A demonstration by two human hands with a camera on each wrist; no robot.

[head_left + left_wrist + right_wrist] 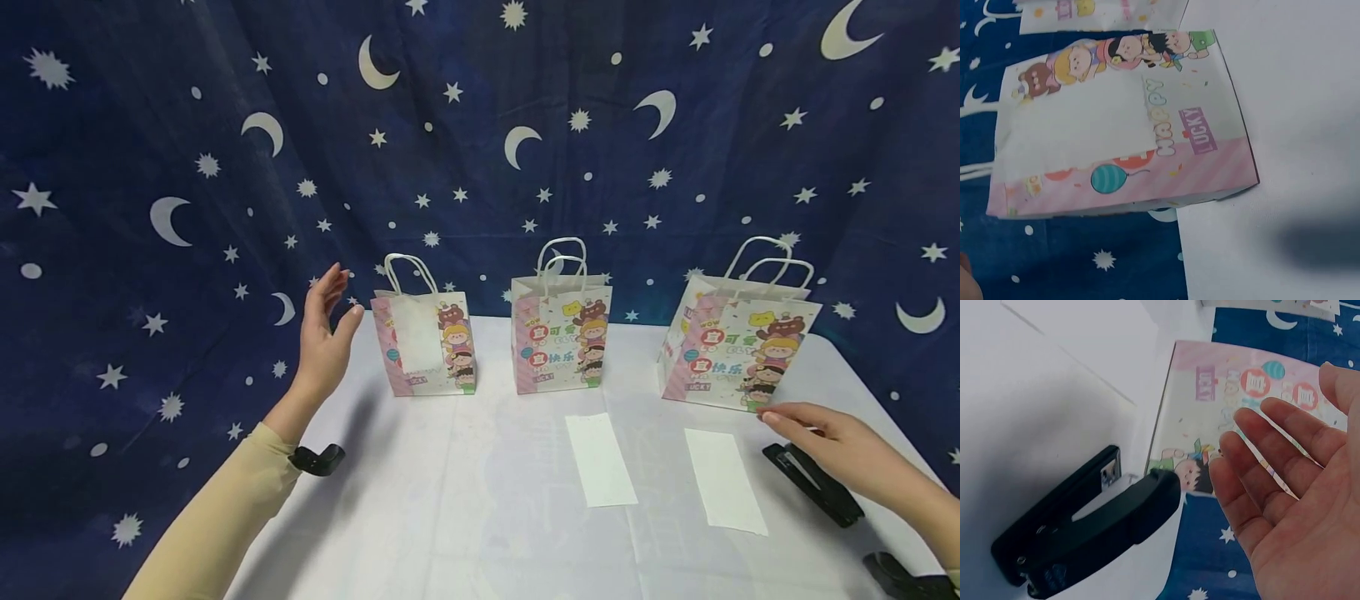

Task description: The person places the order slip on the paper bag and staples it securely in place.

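Observation:
My left hand is raised and holds nothing, beside the left paper gift bag. A blank white paper slip lies flat against that bag's printed front; the left wrist view shows the same slip close up. To the right, my right hand hovers with relaxed, bare fingers above a black stapler. The stapler lies on its side on the table. Just beyond those fingertips stands the right gift bag, slightly turned.
A middle gift bag with white twisted handles stands between the others. Two white paper slips lie on the white-covered table in front of the bags. Behind hangs a dark blue cloth with moons and stars.

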